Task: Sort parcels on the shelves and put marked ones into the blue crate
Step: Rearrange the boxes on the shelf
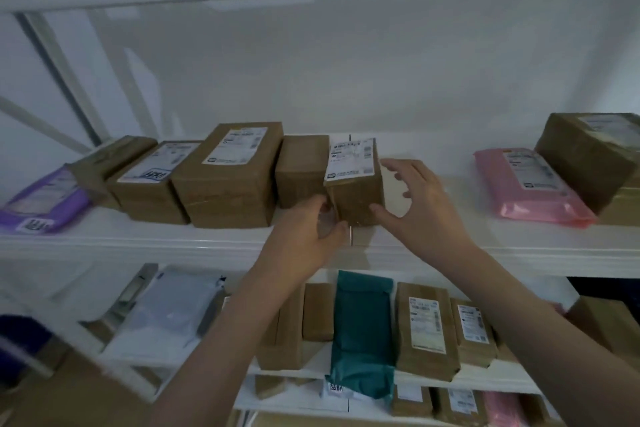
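Observation:
A small brown cardboard parcel with a white label on top stands on the upper white shelf, at the right end of a row of brown boxes. My left hand touches its lower left front corner, fingers curled against it. My right hand is spread beside its right face, thumb against the lower front edge, fingers apart and off the box. One box in the row carries a blue-marked label. A dark blue shape at the lower left edge is blurred.
A purple mailer lies at the shelf's left end, a pink mailer and a big brown box at the right. The lower shelf holds a green mailer, grey bags and several labelled brown boxes.

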